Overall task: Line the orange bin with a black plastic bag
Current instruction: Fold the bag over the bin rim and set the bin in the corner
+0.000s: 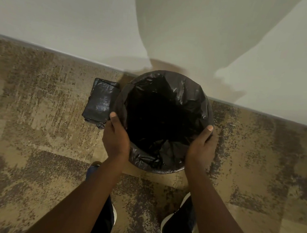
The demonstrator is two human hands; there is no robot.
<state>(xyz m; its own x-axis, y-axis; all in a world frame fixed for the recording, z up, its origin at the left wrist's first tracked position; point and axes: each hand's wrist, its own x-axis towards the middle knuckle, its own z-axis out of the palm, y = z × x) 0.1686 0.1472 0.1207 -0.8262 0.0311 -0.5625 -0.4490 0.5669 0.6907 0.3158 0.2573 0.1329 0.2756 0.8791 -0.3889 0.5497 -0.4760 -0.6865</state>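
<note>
The bin (pixel 164 171) is seen from above, standing on the carpet (pixel 35 123) close against the wall (pixel 65 14) on its far side, so little room is left behind it. Open carpet is seen to the right and to the near left, while just beside the bin's left edge a folded pack of black bags (pixel 99 103) lies flat, nearly touching the liner. On the near side, the person's two shoes and dark trouser legs are planted on the carpet, with a gap of floor between them and the bin. The black plastic bag (pixel 182 85) is spread inside the bin and folded over the whole rim, so that almost none of the bin's own surface can be made out; only a thin curved edge shows at the near bottom. The film is glossy and creased, and its inside falls away into darkness. The left hand (pixel 116 137) is wrapped around the left rim over the bag, thumb laid on top, and the right hand (pixel 201 147) grips the right rim in the same way. The carpet is mottled tan and grey-brown. The wall is pale and plain, and a broad shadow is cast across it.
</note>
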